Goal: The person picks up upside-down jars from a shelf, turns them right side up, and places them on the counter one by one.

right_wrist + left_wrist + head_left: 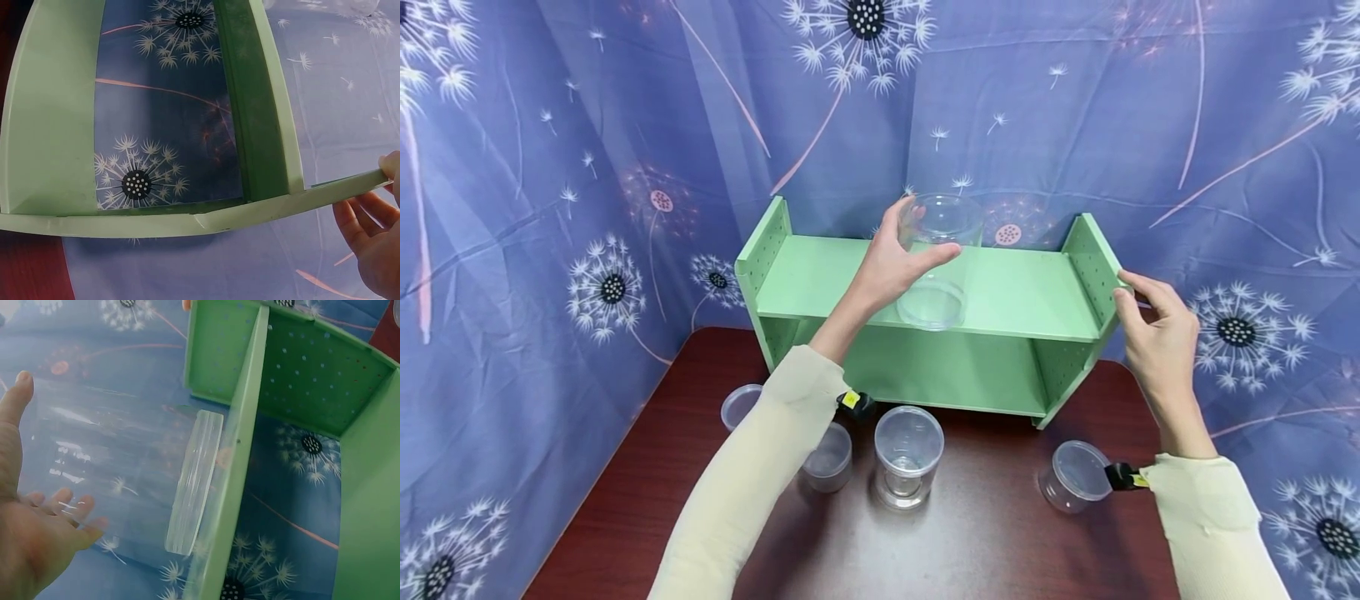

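A large clear plastic jar (934,287) stands upright at the front edge of the green shelf's top board (1022,287). My left hand (898,258) holds it around the upper part, thumb on the near side and fingers behind. In the left wrist view the jar (125,462) has its ridged end close to the board; whether they touch I cannot tell. My right hand (1161,333) pinches the upper front of the shelf's right side panel (1093,267). In the right wrist view, the thumb and fingers (362,219) lie on opposite faces of that panel.
On the dark red table (970,533) before the shelf stand a stacked clear container (906,467), a small tub (827,458), another tub (741,406) partly behind the left sleeve, and a lidded tub (1075,475) by the right wrist. A blue dandelion-print cloth (625,150) hangs behind.
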`<action>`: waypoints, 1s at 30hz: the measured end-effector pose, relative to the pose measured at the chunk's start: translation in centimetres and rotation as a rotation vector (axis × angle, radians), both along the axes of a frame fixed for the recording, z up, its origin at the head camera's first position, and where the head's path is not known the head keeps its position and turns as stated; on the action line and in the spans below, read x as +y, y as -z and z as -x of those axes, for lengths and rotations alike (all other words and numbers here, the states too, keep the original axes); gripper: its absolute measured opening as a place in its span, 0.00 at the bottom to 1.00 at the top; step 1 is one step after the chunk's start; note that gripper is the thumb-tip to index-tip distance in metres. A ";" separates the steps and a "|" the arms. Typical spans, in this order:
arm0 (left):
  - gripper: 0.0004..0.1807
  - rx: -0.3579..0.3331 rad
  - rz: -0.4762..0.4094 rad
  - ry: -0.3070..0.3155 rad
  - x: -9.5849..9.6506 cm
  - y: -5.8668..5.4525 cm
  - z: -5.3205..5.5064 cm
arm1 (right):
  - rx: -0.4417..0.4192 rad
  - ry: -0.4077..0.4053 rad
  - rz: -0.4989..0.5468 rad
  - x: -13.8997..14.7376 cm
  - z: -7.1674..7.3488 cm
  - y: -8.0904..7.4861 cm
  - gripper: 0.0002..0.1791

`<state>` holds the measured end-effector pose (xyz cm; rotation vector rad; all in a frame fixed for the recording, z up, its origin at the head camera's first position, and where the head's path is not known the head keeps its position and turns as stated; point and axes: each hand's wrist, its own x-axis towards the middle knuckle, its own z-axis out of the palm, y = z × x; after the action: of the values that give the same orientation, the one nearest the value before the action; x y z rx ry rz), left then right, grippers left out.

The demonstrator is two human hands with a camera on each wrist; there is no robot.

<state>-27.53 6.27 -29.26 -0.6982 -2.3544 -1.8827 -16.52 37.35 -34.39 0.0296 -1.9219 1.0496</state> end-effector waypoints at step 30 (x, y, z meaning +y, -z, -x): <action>0.59 -0.007 -0.432 0.216 -7.0 5.2 -7.7 | -0.013 0.027 0.005 1.7 1.5 1.7 0.14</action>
<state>-19.83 -0.74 -34.46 -0.9198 -1.8317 -2.3714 -18.02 39.03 -36.12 -0.0056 -1.9260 1.0389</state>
